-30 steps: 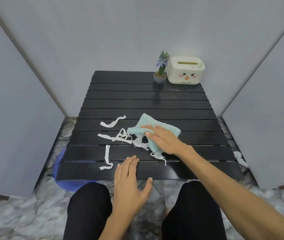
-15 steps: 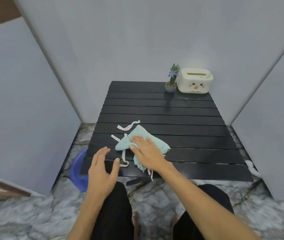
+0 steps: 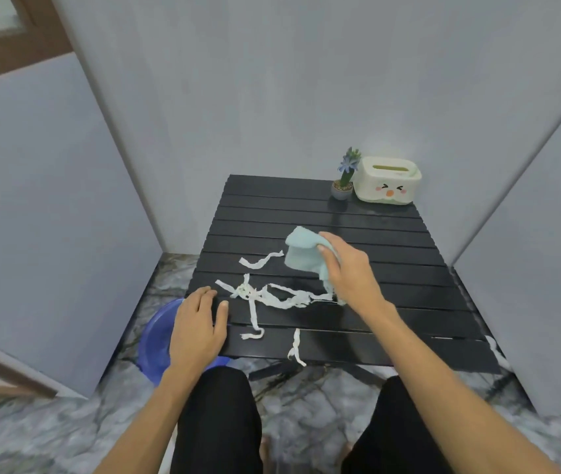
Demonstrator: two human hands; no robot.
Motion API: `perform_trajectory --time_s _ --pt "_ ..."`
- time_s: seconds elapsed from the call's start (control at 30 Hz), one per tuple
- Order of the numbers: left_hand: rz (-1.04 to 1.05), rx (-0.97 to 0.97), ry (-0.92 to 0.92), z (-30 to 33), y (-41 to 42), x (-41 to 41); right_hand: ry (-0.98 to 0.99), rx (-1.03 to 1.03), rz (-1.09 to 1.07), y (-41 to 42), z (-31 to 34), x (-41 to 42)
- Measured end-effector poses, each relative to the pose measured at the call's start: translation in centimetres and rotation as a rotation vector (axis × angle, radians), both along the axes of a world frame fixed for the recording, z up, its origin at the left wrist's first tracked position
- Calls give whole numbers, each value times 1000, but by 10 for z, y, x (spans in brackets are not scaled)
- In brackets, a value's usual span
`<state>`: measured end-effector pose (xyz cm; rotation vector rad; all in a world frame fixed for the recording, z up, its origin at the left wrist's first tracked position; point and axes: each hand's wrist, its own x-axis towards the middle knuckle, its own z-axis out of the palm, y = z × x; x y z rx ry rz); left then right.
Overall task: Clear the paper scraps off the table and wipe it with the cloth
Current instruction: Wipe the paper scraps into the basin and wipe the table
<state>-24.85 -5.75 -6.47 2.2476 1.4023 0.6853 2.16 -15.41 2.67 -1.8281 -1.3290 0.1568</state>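
Several white paper scraps (image 3: 272,297) lie spread over the near left part of the black slatted table (image 3: 391,254). One strip (image 3: 295,350) hangs over the front edge. My right hand (image 3: 347,271) holds a light green cloth (image 3: 303,254) bunched up, lifted a little above the table's middle. My left hand (image 3: 198,328) rests flat at the table's near left corner with its fingers apart, holding nothing.
A blue basin (image 3: 156,347) sits on the marble floor under the table's near left corner. A small potted plant (image 3: 344,179) and a cream tissue box (image 3: 388,181) stand at the far right corner. Grey panels close in on both sides.
My right hand has lifted the cloth off the scraps and moved it away from me to the right, leaving the strips uncovered. The left hand has settled on the table's near left corner.
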Motion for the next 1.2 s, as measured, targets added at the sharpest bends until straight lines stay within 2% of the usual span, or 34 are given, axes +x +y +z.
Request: perform_trajectory --time_s 0.13,0.23,0.33,0.37,0.47,0.5,0.57,0.63,0.77,0.87,0.9,0.93,1.0,1.07,1.2 --pt "19 15 7 -1 -1 2 -201 -236 -44 -39 -18 19" --pt "19 20 13 -1 1 3 -246 -417 -50 -68 -52 3" --pt "11 22 17 -3 2 2 -291 -361 -46 -88 -82 -16" --pt "10 24 16 -3 2 2 -256 -348 -61 -89 -82 -19" --pt "8 29 2 -3 2 3 10 -344 -77 -81 -64 -10" --pt "7 32 0 -3 2 3 27 -341 -39 -79 -62 -3" --pt "8 31 -6 -3 1 3 -90 -383 77 -75 -66 10" --pt "7 25 -10 -3 1 3 -160 -441 92 -74 -75 19" --pt "11 18 -11 -4 2 2 -145 -585 -99 -79 -71 33" --pt "17 16 -16 -3 2 2 -277 -822 -209 -89 -64 42" --pt "14 17 -8 -3 2 1 -345 -845 -247 -92 -62 44" --pt "8 21 0 -4 3 1 -400 -804 -277 -95 -62 46" --pt "-9 33 14 -4 6 -1 -390 -690 -263 -99 -66 45" --pt "-31 33 18 -2 12 -4 -359 -708 -200 -103 -77 39" --pt "-43 28 -5 -4 20 -11 -413 -775 -248 -99 -90 24"
